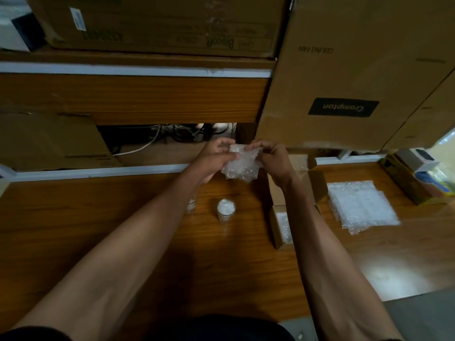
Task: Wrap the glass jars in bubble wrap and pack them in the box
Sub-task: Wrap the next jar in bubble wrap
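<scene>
Both my hands hold a bundle of bubble wrap (242,163) in the air above the far side of the wooden table (123,230). My left hand (214,158) grips its left side and my right hand (273,158) pinches its upper right edge. Whether a jar is inside the bundle I cannot tell. A glass jar with a white top (225,210) stands on the table below my hands. Another glass jar (191,205) shows partly behind my left forearm. A small open cardboard box (279,227) with bubble wrap inside lies right of the jars, partly hidden by my right forearm.
A stack of bubble wrap sheets (362,205) lies on the table at the right. Large cardboard cartons (344,82) stand behind the table, and small boxes (416,178) sit at the far right. Cables (157,139) hang in a gap behind the table.
</scene>
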Tool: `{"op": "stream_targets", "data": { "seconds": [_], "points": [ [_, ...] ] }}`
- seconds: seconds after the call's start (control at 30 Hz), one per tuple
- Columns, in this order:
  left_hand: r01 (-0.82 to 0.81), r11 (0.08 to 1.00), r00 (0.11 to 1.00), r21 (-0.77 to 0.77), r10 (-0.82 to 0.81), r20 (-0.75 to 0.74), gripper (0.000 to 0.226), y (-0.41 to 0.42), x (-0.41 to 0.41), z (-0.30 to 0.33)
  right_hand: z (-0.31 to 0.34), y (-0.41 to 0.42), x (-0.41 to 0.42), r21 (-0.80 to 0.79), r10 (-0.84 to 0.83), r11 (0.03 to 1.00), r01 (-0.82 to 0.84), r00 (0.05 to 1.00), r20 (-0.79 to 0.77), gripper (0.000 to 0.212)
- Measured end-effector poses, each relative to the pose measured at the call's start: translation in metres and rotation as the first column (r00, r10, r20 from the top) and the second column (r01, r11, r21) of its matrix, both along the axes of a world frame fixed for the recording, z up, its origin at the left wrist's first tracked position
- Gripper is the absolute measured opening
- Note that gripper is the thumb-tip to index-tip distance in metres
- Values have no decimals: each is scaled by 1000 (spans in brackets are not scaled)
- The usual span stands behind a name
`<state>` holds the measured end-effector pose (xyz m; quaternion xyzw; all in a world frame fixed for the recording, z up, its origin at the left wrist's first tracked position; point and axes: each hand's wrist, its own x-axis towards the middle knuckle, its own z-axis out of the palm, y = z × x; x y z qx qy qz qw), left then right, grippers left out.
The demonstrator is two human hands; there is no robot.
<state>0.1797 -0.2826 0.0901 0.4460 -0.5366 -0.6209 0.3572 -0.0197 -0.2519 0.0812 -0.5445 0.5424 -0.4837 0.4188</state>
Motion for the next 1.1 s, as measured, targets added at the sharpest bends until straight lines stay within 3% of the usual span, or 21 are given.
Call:
{"op": "stream_targets", "data": {
  "seconds": [0.2, 0.3, 0.43, 0.6, 0.9, 1.1],
  "points": [
    [-90, 995, 995, -39, 92, 48, 26, -17, 9, -6, 0, -10, 11, 241, -21, 969, -54, 955, 296, 32],
    [-95, 992, 990, -80, 102, 98, 23, -25, 15, -15, -4, -14, 19, 223, 68, 966, -130, 962, 263, 36],
    [-93, 991, 992, -98, 101, 80, 24, -28, 22, -22, -7, -16, 27, 210, -10, 977, -39, 974, 227, 35],
    [-12, 998, 1000, -67, 11, -14, 27, -29, 29, -25, -9, -19, 27, 92, 45, 994, -64, 981, 189, 17],
    [-15, 995, 998, -99, 21, 59, 23, -28, 40, -35, -14, -16, 30, 75, 56, 996, -56, 998, 2, 19],
    [-99, 992, 988, 78, 108, -113, 25, -22, 52, -39, -25, -18, 44, 142, 32, 989, -44, 996, 89, 25]
  ]
}}
